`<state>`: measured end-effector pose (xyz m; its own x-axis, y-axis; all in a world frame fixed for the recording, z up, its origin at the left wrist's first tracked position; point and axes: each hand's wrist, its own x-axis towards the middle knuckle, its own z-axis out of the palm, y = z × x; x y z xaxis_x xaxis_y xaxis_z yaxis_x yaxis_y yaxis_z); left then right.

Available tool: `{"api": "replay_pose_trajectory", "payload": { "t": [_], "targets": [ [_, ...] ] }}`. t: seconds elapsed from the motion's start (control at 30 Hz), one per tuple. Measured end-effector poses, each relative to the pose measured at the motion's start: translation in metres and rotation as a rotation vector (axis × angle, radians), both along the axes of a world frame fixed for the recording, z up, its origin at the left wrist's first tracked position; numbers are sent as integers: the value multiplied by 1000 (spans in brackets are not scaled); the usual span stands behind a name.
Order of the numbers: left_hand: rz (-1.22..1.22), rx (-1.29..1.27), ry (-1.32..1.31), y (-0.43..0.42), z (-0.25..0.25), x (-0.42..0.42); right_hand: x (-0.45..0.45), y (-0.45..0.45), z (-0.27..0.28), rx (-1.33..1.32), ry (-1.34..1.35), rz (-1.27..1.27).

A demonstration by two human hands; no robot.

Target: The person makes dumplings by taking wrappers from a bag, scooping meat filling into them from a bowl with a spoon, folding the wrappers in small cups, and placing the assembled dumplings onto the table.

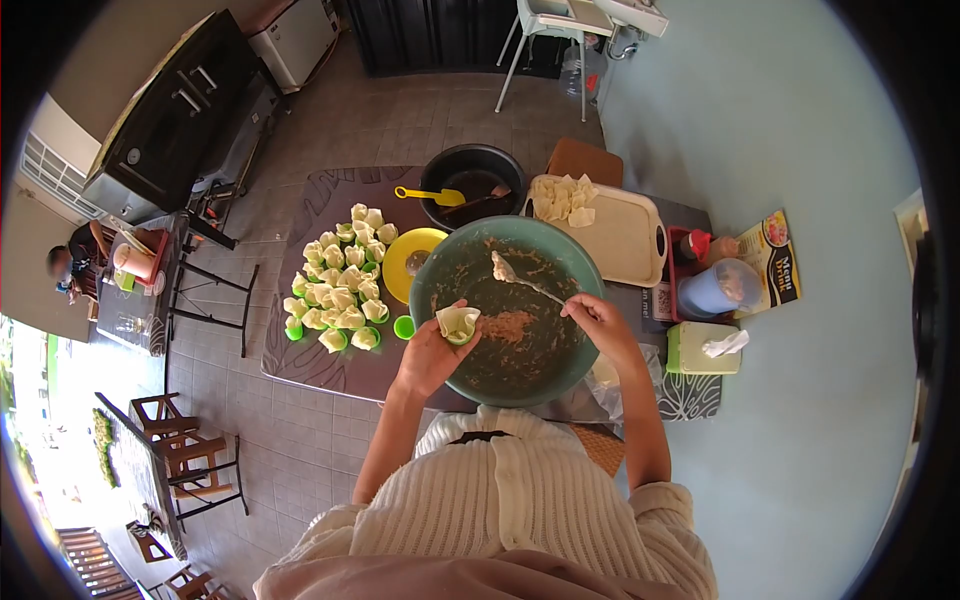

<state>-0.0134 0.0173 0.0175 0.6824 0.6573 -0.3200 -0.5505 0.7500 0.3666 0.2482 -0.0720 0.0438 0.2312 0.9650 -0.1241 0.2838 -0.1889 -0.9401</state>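
My left hand holds a small green cup lined with a pale dumpling wrapper, over the left rim of a large green basin. My right hand grips the handle of a metal spoon. A lump of pinkish filling sits on the spoon's tip, above the basin. More filling lies in the basin and is smeared around its inside. Left of the basin stand many wrapper-lined green cups in a cluster. An upturned-looking green cup is beside my left hand.
A yellow plate is partly under the basin's left side. Behind stands a black basin with a yellow scoop. Loose wrappers lie on a cream tray. A tissue box is at the right. A person sits far left.
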Motion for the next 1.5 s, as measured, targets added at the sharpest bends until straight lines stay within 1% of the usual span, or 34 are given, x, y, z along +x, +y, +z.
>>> {"api": "replay_pose_trajectory", "payload": {
  "t": [0.17, 0.23, 0.3, 0.4, 0.47, 0.5, 0.57, 0.6, 0.67, 0.73, 0.77, 0.83, 0.9, 0.97, 1.0, 1.07, 1.1, 1.17, 1.27, 1.33, 1.37, 1.43, 1.47, 1.5],
  "targets": [
    [-19, -19, -23, -2, 2, 6, -14, -4, 37, 52, 2, 71],
    [-51, 21, -15, -3, 5, 7, -20, -6, 52, 54, -4, 85],
    [-35, 8, -5, -4, 8, 8, -26, -8, 57, 53, -10, 100],
    [-5, 3, 5, -9, 23, 11, -35, -11, 59, 107, -87, 89],
    [7, 11, 4, -10, 25, 12, -37, -13, 60, 90, -197, 70],
    [-4, 10, -10, -9, 22, 11, -38, -14, 60, 89, -196, 70],
    [-13, 9, -24, -8, 21, 10, -38, -15, 60, 256, -412, 65],
    [-21, 16, -8, -8, 22, 10, -38, -15, 60, 255, -412, 65],
    [-31, 21, 8, -9, 26, 10, -36, -16, 57, 317, -544, 27],
    [-36, 64, 62, -10, 33, 10, -36, -16, 58, 345, -582, 7],
    [-36, 64, 62, -10, 33, 10, -35, -15, 59, 373, -621, -12],
    [-116, 77, 9, -9, 32, 8, -34, -15, 63, 406, -654, -24],
    [-121, 114, 41, -10, 34, 9, -32, -13, 66, 439, -686, -36],
    [-126, 149, 72, -10, 34, 9, -30, -12, 70, 531, -779, -32],
    [-144, 162, 62, -10, 34, 8, -29, -12, 72, 531, -779, -32],
    [-161, 177, 51, -10, 33, 7, -27, -11, 76, 577, -918, 10],
    [-161, 167, 44, -10, 33, 7, -27, -11, 79, 577, -919, 11],
    [-160, 156, 36, -11, 34, 7, -29, -13, 85, 617, -1014, 20],
    [-147, 193, 7, -13, 36, 6, -34, -16, 88, 607, -1086, 32],
    [-117, 289, -8, -14, 31, 4, -37, -18, 91, 608, -1103, 28],
    [-118, 289, -8, -15, 31, 4, -39, -19, 92, 609, -1118, 25],
    [-106, 578, 63, -19, 36, 5, -44, -22, 96, 602, -1121, 38],
    [-105, 578, 63, -19, 35, 5, -46, -24, 96, 595, -1124, 53],
    [-116, 585, 157, -18, 33, 5, -48, -25, 96, 596, -1124, 54]
  ]
}}
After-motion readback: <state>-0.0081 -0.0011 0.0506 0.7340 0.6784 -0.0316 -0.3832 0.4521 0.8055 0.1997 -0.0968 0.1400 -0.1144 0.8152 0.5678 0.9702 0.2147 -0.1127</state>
